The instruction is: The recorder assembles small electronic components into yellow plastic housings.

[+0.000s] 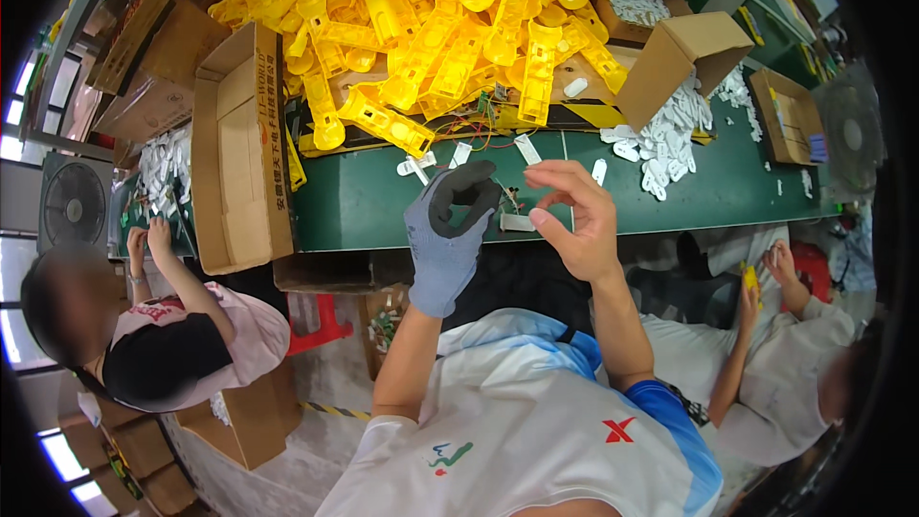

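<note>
My left hand [454, 230], in a grey glove with black-coated fingers, is over the near table edge. Its fingers curl round toward the thumb; whatever they hold, if anything, is hidden. My right hand [578, 220] is bare, its fingers bent and a gap between them and the thumb, with nothing seen in it. Between the hands, a small white plastic piece [518, 223] is at the table edge. A small part with thin wires [511, 198] shows just beyond it. Farther off, a few white pieces [460, 154] and a green circuit board with red wires [484, 107] lie before the heap.
A large heap of yellow plastic housings [421, 48] covers the back of the green table [364, 201]. An open cardboard box [239, 153] stands left. White plastic pieces [665, 139] spill from a tilted box [684, 57] at right. Co-workers [191, 345] sit on both sides.
</note>
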{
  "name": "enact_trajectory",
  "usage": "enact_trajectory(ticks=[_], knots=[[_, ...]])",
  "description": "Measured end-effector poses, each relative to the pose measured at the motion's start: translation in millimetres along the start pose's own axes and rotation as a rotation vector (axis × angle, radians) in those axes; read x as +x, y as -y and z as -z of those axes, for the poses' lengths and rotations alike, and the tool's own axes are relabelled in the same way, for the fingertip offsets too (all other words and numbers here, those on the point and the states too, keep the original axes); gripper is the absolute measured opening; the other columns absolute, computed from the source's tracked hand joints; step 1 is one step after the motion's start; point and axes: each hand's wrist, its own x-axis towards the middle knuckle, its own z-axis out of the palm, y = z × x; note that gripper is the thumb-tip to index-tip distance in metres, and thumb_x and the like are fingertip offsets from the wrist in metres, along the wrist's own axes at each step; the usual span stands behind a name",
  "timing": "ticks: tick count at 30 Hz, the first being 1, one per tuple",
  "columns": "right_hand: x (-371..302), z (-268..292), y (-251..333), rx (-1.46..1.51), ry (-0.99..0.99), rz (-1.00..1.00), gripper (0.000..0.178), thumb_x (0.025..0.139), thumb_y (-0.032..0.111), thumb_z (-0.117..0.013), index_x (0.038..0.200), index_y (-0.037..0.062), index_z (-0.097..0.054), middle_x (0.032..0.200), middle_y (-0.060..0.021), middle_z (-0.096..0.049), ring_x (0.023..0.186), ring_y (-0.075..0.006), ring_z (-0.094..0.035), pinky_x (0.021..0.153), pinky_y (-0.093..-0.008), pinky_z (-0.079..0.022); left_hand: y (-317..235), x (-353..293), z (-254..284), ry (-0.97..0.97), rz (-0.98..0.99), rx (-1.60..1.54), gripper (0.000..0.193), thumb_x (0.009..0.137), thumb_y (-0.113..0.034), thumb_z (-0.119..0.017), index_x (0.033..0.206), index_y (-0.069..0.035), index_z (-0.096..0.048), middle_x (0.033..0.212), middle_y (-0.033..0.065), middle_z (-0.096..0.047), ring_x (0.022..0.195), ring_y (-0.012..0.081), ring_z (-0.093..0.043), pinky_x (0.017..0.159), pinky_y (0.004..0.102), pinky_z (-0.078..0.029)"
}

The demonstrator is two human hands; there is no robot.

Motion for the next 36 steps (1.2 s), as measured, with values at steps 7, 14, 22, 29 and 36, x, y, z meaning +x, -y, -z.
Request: enact_trajectory(ticks=[7,14,22,29,36], knots=[[2,3,4,-0.112,-0.027,-0.012,0.024,0.079,0.003,-0.076,0.102,-0.0007,-0.071,0.091,-0.0100,-0.072,0.073,-0.0154,-0.069,0.068,-0.0251,-0.055,-14,0,-7,-0.014,-0.191,0.337,0.032,0.080,0.006,-0.069,0.111,-0.002,-0.068,0.093,0.0068,-0.070,0.080,0.0137,-0.067,0.072,0.0269,-0.052],[-2,-8,-12,-0.049,-0.156,-0.040,0.020,0.082,0.001,-0.073,0.102,-0.0012,-0.071,0.094,-0.0105,-0.073,0.078,-0.0157,-0.070,0.070,-0.0258,-0.056,-8,0,-5,-0.007,-0.050,0.047,0.031,0.082,0.001,-0.069,0.113,-0.002,-0.066,0.091,0.0074,-0.069,0.076,0.0143,-0.068,0.069,0.0281,-0.052],[2,-7,-24,-0.081,-0.035,-0.042,0.016,0.084,0.002,-0.072,0.099,-0.0016,-0.072,0.092,-0.0096,-0.074,0.078,-0.0146,-0.070,0.073,-0.0268,-0.056,-19,11,18,0.127,-0.395,0.639,0.039,0.080,0.003,-0.072,0.118,-0.001,-0.064,0.100,0.0094,-0.071,0.085,0.0168,-0.069,0.073,0.0297,-0.054],[-10,-8,-35,0.414,-0.036,-0.388,0.015,0.086,0.002,-0.071,0.100,-0.0034,-0.071,0.091,-0.0101,-0.073,0.079,-0.0147,-0.070,0.072,-0.0253,-0.056,-8,33,39,-0.201,-0.680,0.209,0.060,0.077,0.004,-0.067,0.133,0.003,-0.047,0.143,0.0215,-0.043,0.127,0.0353,-0.050,0.101,0.0428,-0.048],[-11,-20,-47,0.791,-0.099,-0.472,0.015,0.088,0.002,-0.071,0.101,-0.0046,-0.070,0.090,-0.0112,-0.072,0.078,-0.0145,-0.069,0.069,-0.0245,-0.056,23,-21,24,0.023,0.078,-0.184,0.046,0.090,0.002,-0.060,0.135,0.003,-0.049,0.112,0.0116,-0.066,0.098,0.0182,-0.064,0.090,0.0305,-0.049]])
